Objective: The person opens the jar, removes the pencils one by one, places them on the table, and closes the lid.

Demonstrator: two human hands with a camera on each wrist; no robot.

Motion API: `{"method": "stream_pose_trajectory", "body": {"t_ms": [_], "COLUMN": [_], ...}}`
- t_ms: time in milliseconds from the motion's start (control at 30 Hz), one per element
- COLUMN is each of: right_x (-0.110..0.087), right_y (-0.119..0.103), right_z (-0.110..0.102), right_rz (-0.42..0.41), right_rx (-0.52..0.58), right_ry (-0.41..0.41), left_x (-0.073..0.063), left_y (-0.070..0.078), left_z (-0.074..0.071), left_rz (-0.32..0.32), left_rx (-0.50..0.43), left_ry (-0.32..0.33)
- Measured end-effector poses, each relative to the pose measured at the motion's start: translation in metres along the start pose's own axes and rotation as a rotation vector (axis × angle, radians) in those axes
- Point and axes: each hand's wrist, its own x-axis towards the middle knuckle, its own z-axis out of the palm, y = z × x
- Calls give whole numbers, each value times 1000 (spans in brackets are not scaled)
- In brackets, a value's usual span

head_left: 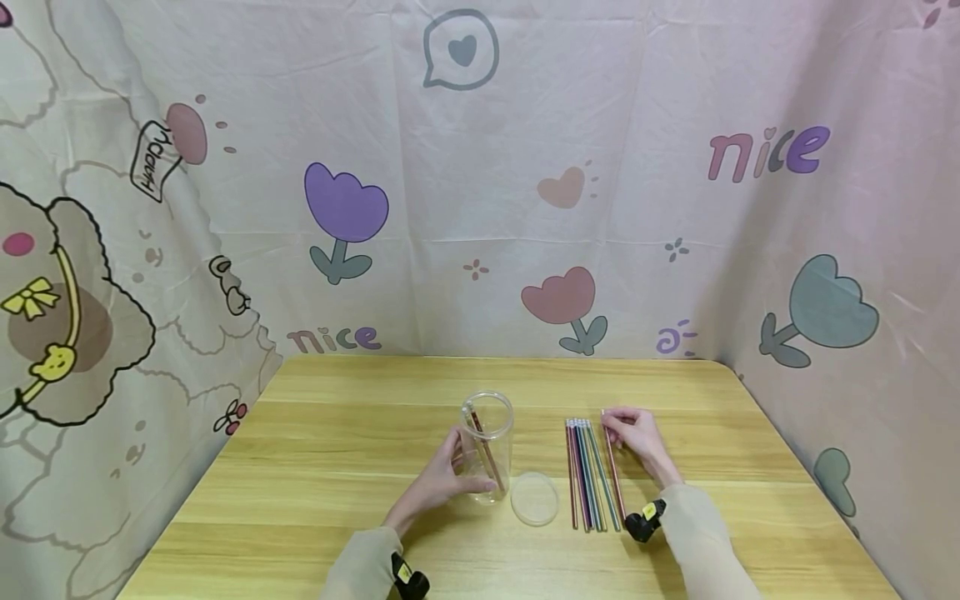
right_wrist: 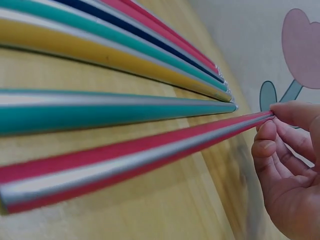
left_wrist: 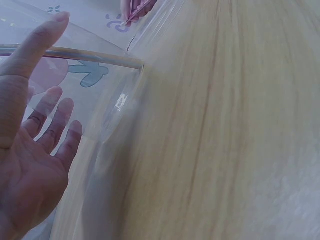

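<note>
Cream sleeves (head_left: 362, 567) with black wrist-worn devices (head_left: 410, 579) reach in over the near part of a yellow, wood-grained table (head_left: 300, 475), where a flat, round, clear lid (head_left: 535, 500) lies just beside the base of a tall, transparent, cylindrical jar (head_left: 502, 446). The open-topped jar stands about midway between the table's left and right edges, with at least one slim, reddish-brown pencil (head_left: 488, 455) leaning inside; the exact count is hard to tell. The person's left hand (head_left: 442, 479) holds the jar low on its left side, thumb across the near face and fingers around the other side. Toward the table's right edge, a row of slim, striped pencils (head_left: 587, 475) in red, navy, teal and yellow lies side by side, far ends close together and pointing to the far edge, with a teal-and-silver pencil (right_wrist: 120, 112) angled slightly off the rest. Right of the row, the right hand (head_left: 633, 432) pinches the far end of a red-and-silver pencil (head_left: 614, 475) between thumb and fingertip; whether its near end touches the table cannot be told. Beyond the far edge hangs pale fabric (head_left: 480, 208) printed with tulips, hearts and the word "nice".
</note>
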Motion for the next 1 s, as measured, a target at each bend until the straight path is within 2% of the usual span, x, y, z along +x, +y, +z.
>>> {"method": "stream_pose_trajectory", "body": {"t_ms": [467, 1000], "right_x": [4, 4], "right_y": [6, 7], "right_z": [4, 11], "right_rz": [-18, -31], "right_rx": [-96, -177], "right_ry": [-23, 13], "left_x": [-1, -1], "left_y": [2, 2], "left_z": [0, 1], "left_rz": [-21, -30], "left_rx": [11, 15], "left_ry": [5, 11]}}
